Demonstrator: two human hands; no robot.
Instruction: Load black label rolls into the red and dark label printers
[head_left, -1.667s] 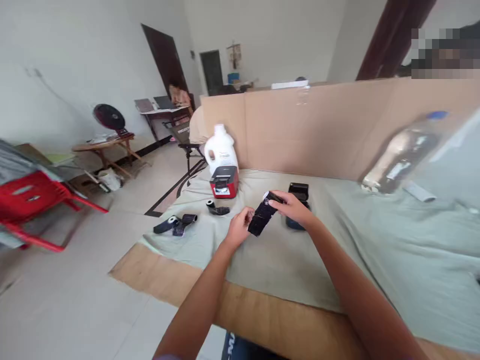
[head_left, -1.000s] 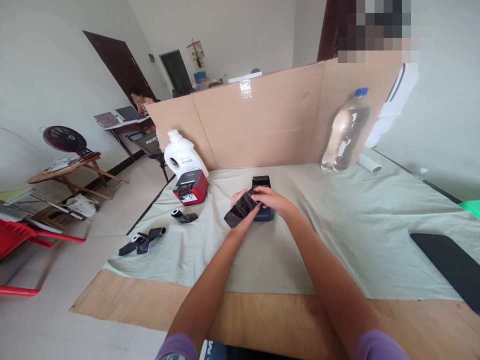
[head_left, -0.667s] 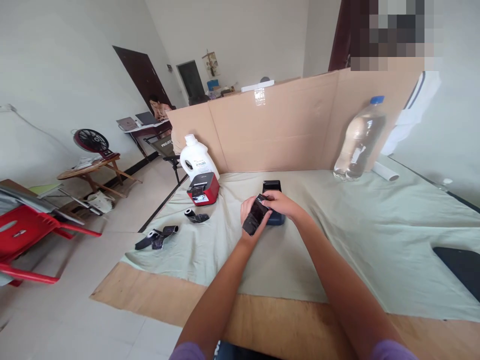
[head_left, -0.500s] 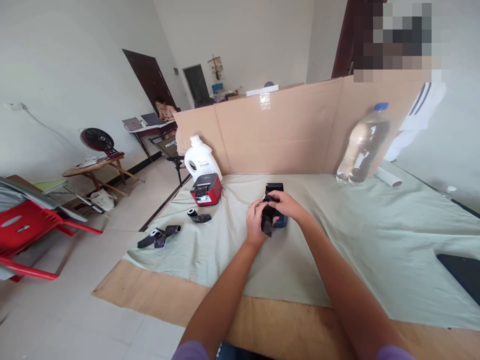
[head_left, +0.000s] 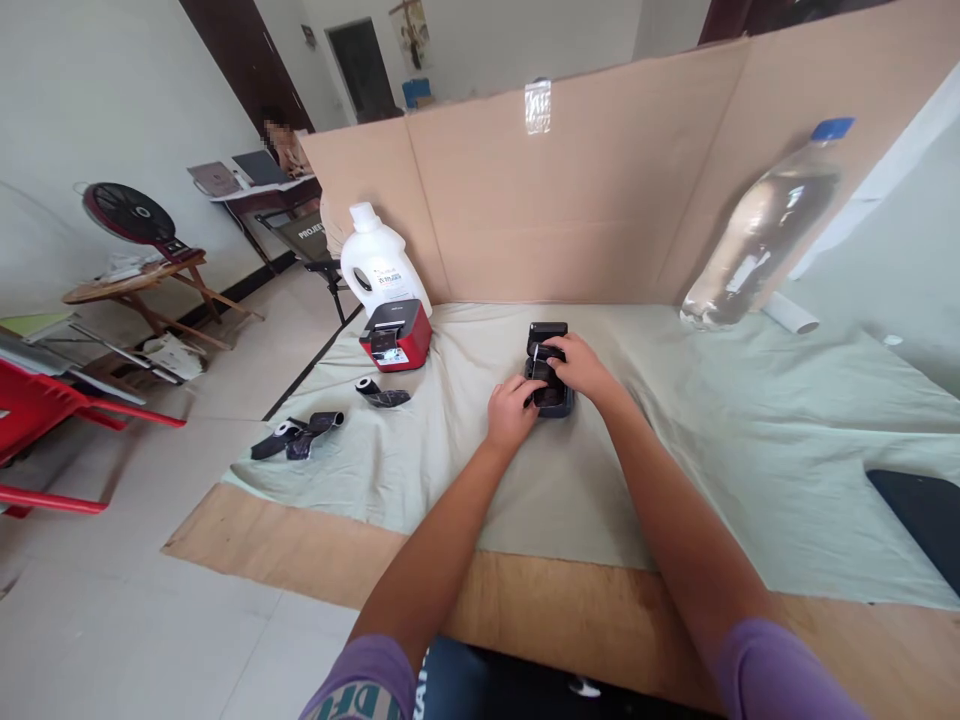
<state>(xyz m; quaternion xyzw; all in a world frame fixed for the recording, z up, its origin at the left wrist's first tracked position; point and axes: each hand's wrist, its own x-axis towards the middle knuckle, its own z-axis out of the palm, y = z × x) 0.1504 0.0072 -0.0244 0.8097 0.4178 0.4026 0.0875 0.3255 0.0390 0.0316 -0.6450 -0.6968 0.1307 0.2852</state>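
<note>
A small dark blue printer [head_left: 548,340] with its lid up lies on the pale green cloth [head_left: 720,440] in the middle of the table. Both my hands are on it. My left hand [head_left: 510,412] is curled against its near left side. My right hand [head_left: 576,364] lies over its top, fingers bent onto a black roll [head_left: 546,388] that sits in the open body. The roll is mostly hidden by my fingers.
A red label printer [head_left: 396,336] and a white jug [head_left: 379,266] stand at the back left. Two black rolls [head_left: 381,394] [head_left: 298,437] lie on the cloth's left side. A water bottle [head_left: 759,232] leans at the cardboard screen [head_left: 585,190]. A black slab [head_left: 916,512] lies at right.
The black strip that I held up between both hands has come down into the open dark printer. Both hands moved forward onto the printer. My head tilted down.
</note>
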